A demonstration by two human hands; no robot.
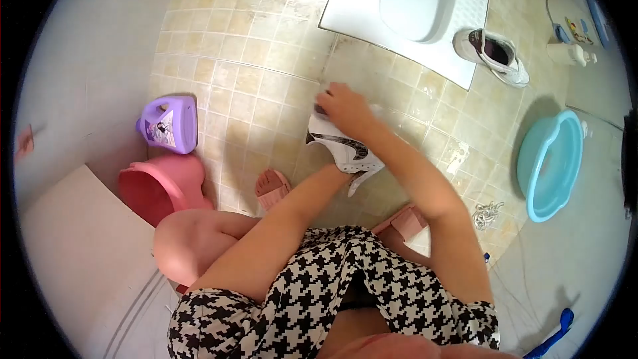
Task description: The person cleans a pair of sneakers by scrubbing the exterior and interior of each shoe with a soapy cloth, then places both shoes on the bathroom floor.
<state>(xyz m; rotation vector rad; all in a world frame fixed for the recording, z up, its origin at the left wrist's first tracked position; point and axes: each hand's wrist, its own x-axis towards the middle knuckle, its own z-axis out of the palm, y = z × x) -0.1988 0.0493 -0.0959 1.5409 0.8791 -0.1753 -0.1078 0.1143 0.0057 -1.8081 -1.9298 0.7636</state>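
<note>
A white sneaker (335,139) with a dark side stripe is held over the tiled floor in front of me, its tongue flap hanging toward me. My left hand (334,174) reaches in through the shoe's opening; its fingers are hidden inside. Over the far end of the same shoe, my right hand (345,112) is bent with its fingers curled. Something dark shows under those fingertips, too covered to name. The matching sneaker (495,58) lies beside the squat toilet (359,10).
A purple jug (169,123) and a tipped pink bucket (179,176) are at left. At right are a teal basin (565,166) leaning on the wall, a pile of shoelaces (488,215), a white pump bottle (566,54) and a blue-handled item (561,329). Pink slippers (274,197) are on my feet.
</note>
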